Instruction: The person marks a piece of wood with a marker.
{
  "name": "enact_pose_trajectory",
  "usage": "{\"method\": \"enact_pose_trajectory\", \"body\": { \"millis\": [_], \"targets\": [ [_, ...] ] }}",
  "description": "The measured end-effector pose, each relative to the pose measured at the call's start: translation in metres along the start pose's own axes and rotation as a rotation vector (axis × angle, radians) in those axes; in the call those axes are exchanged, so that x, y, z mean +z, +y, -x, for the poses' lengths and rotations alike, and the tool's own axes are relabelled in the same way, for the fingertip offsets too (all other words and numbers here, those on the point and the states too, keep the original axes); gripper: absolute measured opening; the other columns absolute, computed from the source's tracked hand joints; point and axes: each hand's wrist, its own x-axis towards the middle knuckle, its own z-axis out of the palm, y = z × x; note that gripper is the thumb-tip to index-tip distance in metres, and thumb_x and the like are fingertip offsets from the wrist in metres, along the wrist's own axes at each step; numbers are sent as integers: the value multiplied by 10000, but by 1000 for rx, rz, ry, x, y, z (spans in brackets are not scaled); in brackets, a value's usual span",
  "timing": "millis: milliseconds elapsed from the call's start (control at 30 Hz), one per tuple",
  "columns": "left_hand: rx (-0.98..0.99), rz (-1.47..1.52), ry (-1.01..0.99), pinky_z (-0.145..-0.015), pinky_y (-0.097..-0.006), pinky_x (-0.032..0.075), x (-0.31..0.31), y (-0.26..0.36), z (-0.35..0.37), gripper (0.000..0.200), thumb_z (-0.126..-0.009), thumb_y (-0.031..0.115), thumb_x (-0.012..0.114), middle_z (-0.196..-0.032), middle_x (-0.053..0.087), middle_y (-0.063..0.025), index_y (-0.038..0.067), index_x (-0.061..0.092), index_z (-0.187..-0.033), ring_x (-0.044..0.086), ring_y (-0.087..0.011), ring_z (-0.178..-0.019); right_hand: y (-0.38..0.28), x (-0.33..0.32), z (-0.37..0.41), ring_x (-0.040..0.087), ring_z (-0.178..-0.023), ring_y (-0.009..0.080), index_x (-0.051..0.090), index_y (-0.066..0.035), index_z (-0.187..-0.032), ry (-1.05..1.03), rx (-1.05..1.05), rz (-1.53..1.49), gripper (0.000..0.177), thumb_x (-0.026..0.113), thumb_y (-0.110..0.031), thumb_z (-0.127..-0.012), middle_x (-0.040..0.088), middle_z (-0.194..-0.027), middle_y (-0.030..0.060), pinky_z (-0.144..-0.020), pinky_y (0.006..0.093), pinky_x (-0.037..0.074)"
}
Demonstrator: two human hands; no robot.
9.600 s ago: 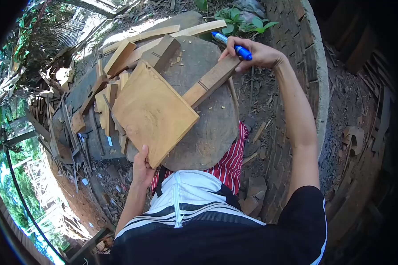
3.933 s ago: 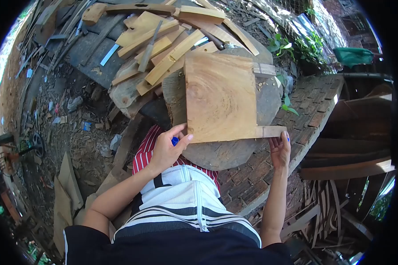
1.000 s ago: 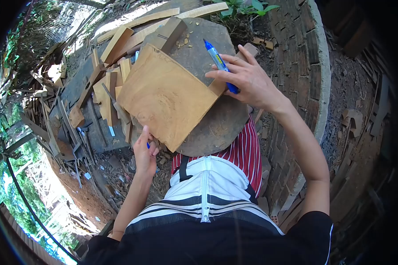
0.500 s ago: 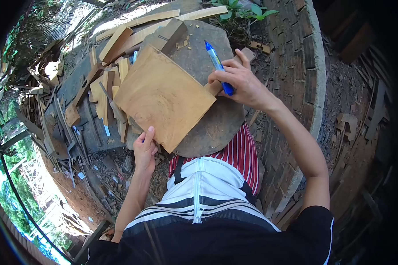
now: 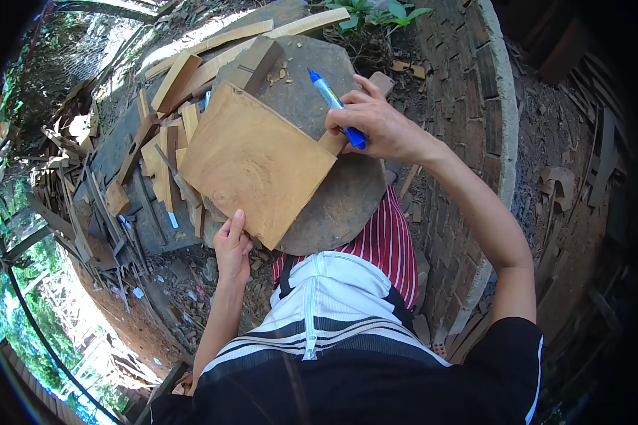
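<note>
1. The square board [image 5: 255, 163] lies flat over the round stump [image 5: 337, 212], turned so that its corners point roughly near, far, left and right; its near corner reaches almost to the stump's edge.
2. The left hand [image 5: 232, 248] pinches the board's near-left edge, thumb on top; the fingers underneath are partly hidden.
3. The right hand [image 5: 376, 127] is closed around the blue marker [image 5: 326, 91], tip pointing away from the body, and rests over a wooden strip [image 5: 331, 144]. How firmly it grips the strip, I cannot tell.
4. The strip meets the board near its right corner; its other end shows beyond the knuckles.
5. The board looks thick and stiff, probably fairly weighty but not fragile. Bare wood should give decent friction. Opposite edges seem the best hold, since a single corner pinch could let it swivel.
6. The strip looks rigid and lighter, best taken around its narrow sides. The marker's smooth barrel is light and may slip, so mid-barrel suits.
7. A marked block [image 5: 259, 64] sits beside the board's far corner.
</note>
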Motion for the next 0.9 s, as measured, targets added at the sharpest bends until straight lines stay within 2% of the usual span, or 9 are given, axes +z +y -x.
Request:
{"method": "enact_pose_trajectory", "body": {
  "millis": [467,900],
  "targets": [
    [-3,11,-10,-429,-199,224,0,1,1,192,-946,258,656,-677,495,79,76,623,-895,276,-6,-445,7,-2,-2,598,-1019,238,548,-129,-984,-20,-41,-12,336,709,2,-720,610,-874,29,-1166,580,177],
    [1,0,23,-425,-199,219,4,2,3,189,-949,262,651,-662,466,87,86,619,-887,274,-3,-446,6,-3,-2,603,-1004,220,534,-129,-964,-31,-43,-14,324,700,6,-720,603,-854,-9,-1165,584,184]
  ]
}}
